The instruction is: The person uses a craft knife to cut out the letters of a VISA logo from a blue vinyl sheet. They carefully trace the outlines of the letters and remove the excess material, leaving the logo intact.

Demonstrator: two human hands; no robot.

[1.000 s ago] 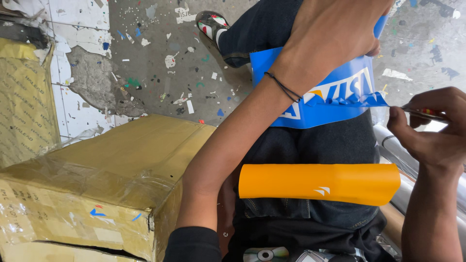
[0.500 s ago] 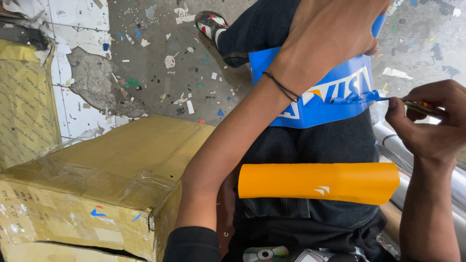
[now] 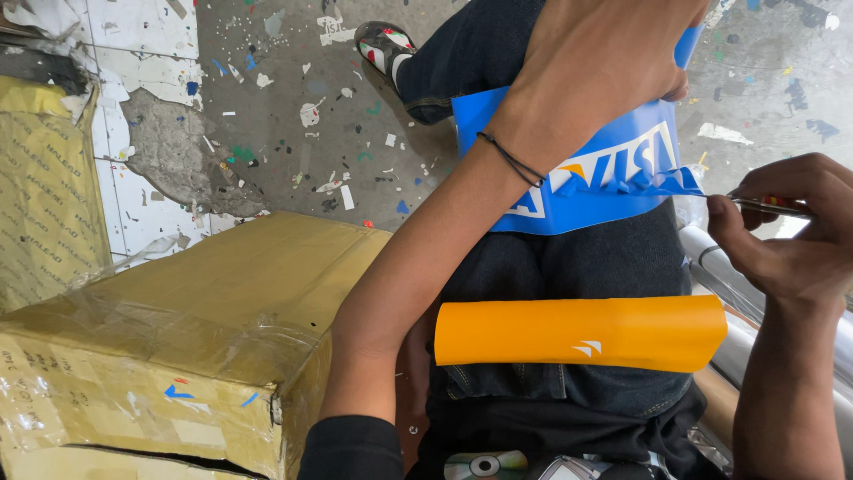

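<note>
Single head view, steeply downward, close over lap [image 3: 569,267]

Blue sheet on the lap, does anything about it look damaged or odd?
Yes. The blue sheet has a jagged strip peeling up across its white lettering, where the right hand works a thin tool. The left hand holds its top.
</note>
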